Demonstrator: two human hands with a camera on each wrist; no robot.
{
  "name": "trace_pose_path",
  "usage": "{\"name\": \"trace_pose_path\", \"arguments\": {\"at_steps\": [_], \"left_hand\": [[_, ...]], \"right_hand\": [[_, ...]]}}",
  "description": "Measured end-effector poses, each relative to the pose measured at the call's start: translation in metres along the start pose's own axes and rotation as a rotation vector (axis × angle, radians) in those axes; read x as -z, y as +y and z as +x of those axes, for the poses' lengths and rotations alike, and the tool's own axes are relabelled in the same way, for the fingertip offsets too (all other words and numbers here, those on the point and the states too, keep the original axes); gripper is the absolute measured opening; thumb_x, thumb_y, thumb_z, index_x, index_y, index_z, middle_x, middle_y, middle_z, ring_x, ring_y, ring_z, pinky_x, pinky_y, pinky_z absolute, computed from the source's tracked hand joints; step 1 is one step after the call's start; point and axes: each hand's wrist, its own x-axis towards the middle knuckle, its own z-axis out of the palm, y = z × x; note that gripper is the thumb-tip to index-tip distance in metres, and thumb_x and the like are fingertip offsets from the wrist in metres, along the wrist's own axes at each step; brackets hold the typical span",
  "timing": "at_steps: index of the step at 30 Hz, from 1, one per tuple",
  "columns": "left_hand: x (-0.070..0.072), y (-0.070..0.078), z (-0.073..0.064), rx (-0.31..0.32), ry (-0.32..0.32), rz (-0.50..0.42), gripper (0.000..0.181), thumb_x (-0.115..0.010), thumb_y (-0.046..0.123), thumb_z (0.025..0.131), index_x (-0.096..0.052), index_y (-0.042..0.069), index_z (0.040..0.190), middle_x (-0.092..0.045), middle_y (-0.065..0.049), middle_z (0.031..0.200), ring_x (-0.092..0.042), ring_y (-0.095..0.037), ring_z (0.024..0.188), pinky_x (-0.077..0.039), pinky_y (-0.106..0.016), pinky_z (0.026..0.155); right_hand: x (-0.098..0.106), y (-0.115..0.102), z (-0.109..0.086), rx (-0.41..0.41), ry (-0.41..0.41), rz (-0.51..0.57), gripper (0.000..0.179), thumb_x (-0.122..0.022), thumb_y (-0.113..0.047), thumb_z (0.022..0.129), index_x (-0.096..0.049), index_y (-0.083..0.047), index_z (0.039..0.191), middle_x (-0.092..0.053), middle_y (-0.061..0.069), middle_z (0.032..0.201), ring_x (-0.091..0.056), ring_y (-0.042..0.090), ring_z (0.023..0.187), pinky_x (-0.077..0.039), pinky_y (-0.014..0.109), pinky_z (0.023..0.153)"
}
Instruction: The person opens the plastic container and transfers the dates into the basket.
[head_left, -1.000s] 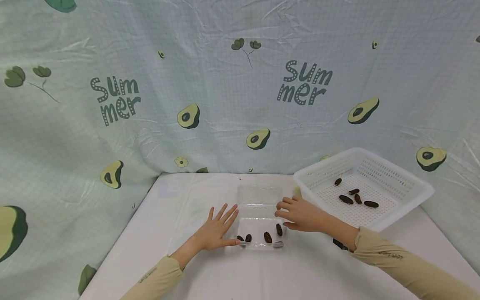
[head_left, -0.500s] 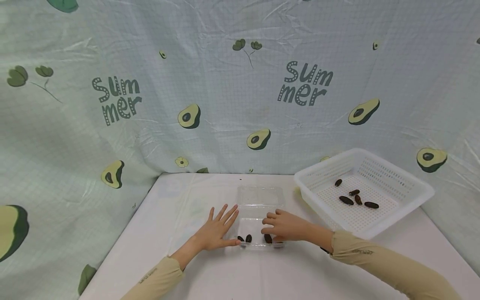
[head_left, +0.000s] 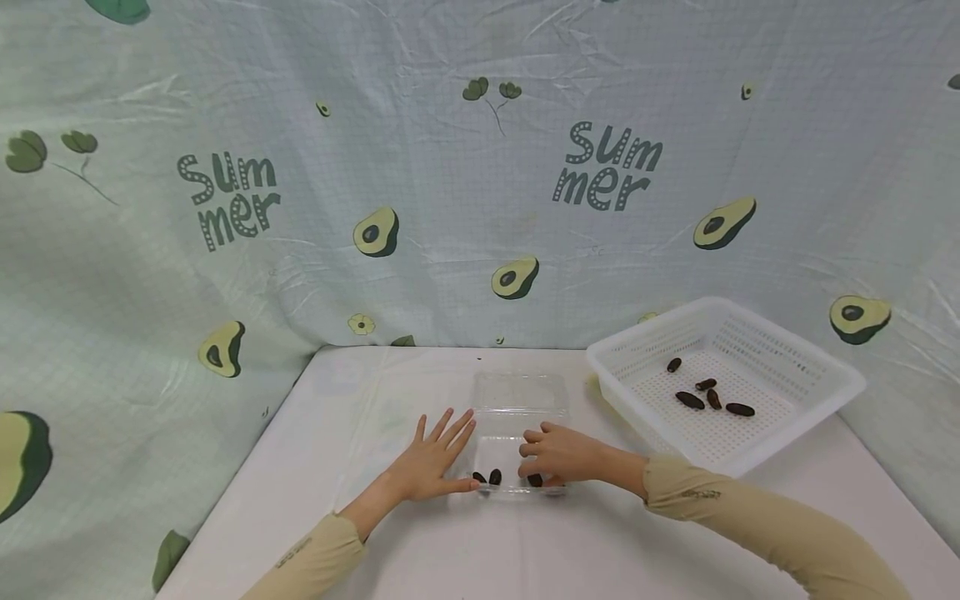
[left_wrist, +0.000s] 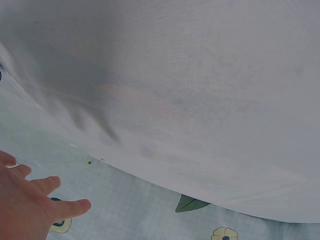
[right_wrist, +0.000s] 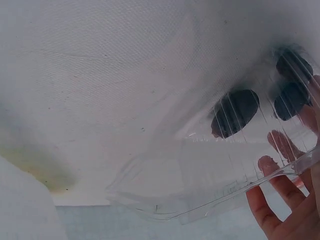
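A clear hinged plastic box [head_left: 495, 454] lies with its lid [head_left: 520, 392] folded back, and several dark brown dates [head_left: 495, 477] sit along its near side. My left hand [head_left: 427, 467] spreads its fingers beside the box, thumb at the near left corner; in the left wrist view that hand [left_wrist: 30, 207] holds nothing. The right hand [head_left: 566, 454] reaches into the box's right part, its curled forefinger and thumb around a date [head_left: 535, 480]. Through the box wall, the right wrist view shows the right fingers [right_wrist: 268, 164] next to several dates [right_wrist: 235, 114]; the exact contact is partly hidden.
At the right stands a white perforated plastic basket [head_left: 630, 408] with several more dates [head_left: 690, 401] on its floor. A white cloth covers the table [head_left: 480, 550]. Behind it hangs a pale curtain [head_left: 435, 167] printed with avocados.
The right hand has moved left and down from the box's right edge into the box, covering dates there. My left hand has stayed in place, and the basket's dates are unmoved.
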Motion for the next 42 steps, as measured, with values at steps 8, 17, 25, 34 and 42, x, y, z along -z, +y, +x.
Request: {"name": "trace_pose_path", "arguments": {"at_steps": [8,17,25,34,42], "left_hand": [[-0.002,-0.001,-0.001,-0.026,0.048,0.002,0.091,-0.029,0.071,0.081,-0.018,0.006,0.143,-0.018,-0.011,0.149,-0.017,-0.039,0.135,-0.017,-0.066,0.097],[0.0,0.001,0.0,-0.009,0.011,0.008,0.089,-0.036,0.068,0.081,-0.018,0.006,0.143,-0.014,-0.008,0.151,-0.015,-0.038,0.136,-0.018,-0.065,0.098],[0.003,0.002,-0.001,-0.007,0.002,0.015,0.088,-0.038,0.066,0.082,-0.017,0.007,0.143,-0.013,-0.007,0.151,-0.012,-0.036,0.137,-0.017,-0.065,0.099],[0.002,0.001,0.0,-0.006,-0.001,0.008,0.088,-0.036,0.068,0.082,-0.017,0.007,0.143,-0.013,-0.007,0.151,-0.011,-0.036,0.137,-0.017,-0.065,0.099],[0.002,0.001,0.0,-0.009,0.005,0.012,0.089,-0.034,0.068,0.082,-0.018,0.006,0.143,-0.012,-0.007,0.151,-0.012,-0.036,0.137,-0.017,-0.065,0.098]], "right_hand": [[-0.005,-0.001,0.007,-0.007,-0.072,0.012,0.018,-0.062,-0.048,0.077,-0.06,-0.036,0.09,-0.056,-0.015,0.081,-0.041,0.005,0.074,-0.029,0.02,0.058],[-0.013,0.0,0.01,-0.006,-0.051,0.004,0.02,-0.061,-0.048,0.077,-0.058,-0.033,0.09,-0.056,-0.015,0.078,-0.041,0.005,0.071,-0.027,0.02,0.055],[-0.013,-0.001,0.011,-0.015,-0.047,0.002,0.021,-0.062,-0.048,0.077,-0.057,-0.032,0.09,-0.053,-0.012,0.078,-0.043,0.006,0.071,-0.027,0.02,0.054],[-0.005,-0.001,0.01,-0.015,-0.067,0.002,0.019,-0.059,-0.047,0.079,-0.057,-0.032,0.09,-0.053,-0.012,0.078,-0.043,0.006,0.071,-0.029,0.019,0.055],[0.001,-0.001,0.007,-0.011,-0.056,-0.007,0.016,-0.06,-0.045,0.08,-0.058,-0.032,0.089,-0.055,-0.012,0.08,-0.044,0.006,0.073,-0.032,0.019,0.057]]}}
